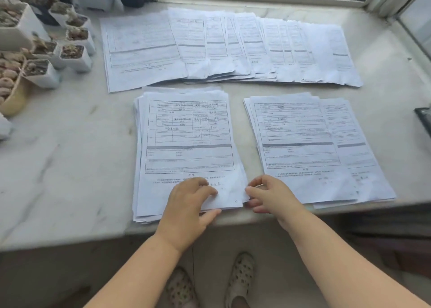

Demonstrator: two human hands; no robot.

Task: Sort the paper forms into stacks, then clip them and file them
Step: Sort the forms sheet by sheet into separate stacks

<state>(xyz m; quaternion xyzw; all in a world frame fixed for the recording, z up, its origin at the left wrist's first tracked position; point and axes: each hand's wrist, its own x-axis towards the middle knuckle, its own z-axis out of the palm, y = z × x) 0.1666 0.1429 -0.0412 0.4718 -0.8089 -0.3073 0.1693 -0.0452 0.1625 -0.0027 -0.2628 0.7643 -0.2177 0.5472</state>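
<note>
Two hands at the near edge of one stack of forms.

Left hand point(190, 202) presses curled fingers on the left stack point(189, 144), thumb under its edge; right hand point(271, 197) pinches that stack's right corner. Beyond the fingertips lie the right stack point(310, 144) and fanned forms point(233, 49).

bare marble point(70, 168) left, pots point(72, 53) far-left
</note>
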